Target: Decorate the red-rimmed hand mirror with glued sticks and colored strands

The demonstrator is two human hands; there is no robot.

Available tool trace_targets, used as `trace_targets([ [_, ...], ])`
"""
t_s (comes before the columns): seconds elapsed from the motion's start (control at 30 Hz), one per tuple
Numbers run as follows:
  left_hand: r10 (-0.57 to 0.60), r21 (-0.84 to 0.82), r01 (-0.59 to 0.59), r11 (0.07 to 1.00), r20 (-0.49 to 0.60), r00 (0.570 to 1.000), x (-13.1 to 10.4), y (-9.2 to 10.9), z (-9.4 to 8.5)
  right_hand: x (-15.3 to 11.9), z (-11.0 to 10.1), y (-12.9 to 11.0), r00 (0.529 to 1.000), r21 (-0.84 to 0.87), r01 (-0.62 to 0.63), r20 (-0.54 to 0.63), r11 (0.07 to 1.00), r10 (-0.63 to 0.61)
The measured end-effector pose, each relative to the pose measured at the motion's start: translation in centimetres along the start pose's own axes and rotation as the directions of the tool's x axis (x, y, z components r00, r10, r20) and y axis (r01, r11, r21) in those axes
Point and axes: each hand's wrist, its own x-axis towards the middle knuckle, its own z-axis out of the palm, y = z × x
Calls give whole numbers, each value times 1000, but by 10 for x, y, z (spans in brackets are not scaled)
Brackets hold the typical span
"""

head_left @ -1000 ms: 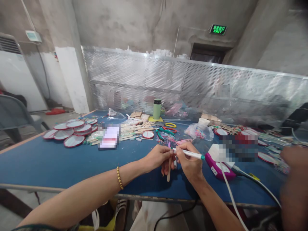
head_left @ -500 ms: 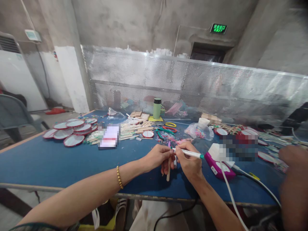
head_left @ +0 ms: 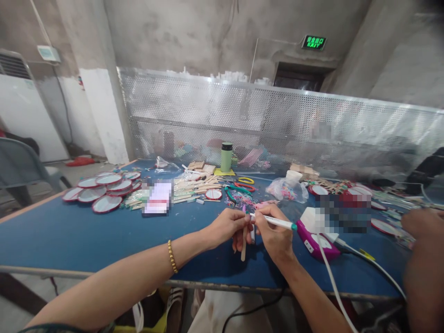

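Marking step in hand: left hand (head_left: 227, 226) pinching wooden stick (head_left: 244, 243) upright above blue surface (head_left: 86, 236), right hand (head_left: 274, 233) gripping pen (head_left: 274, 222), tip at stick. Steady tip contact probably needed next.

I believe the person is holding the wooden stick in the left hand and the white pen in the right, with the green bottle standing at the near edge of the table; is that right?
Not quite: the head view shows the green bottle standing at the far side of the table, by the perforated screen. The left hand does hold the wooden stick, and the right hand the white pen.
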Motion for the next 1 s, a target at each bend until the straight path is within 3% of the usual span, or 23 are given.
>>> trace_targets([
  [1.0,36,14,-36,999,24,999,3,-5,-1,-1,-1,0,999,13,31,18,999,-31],
])
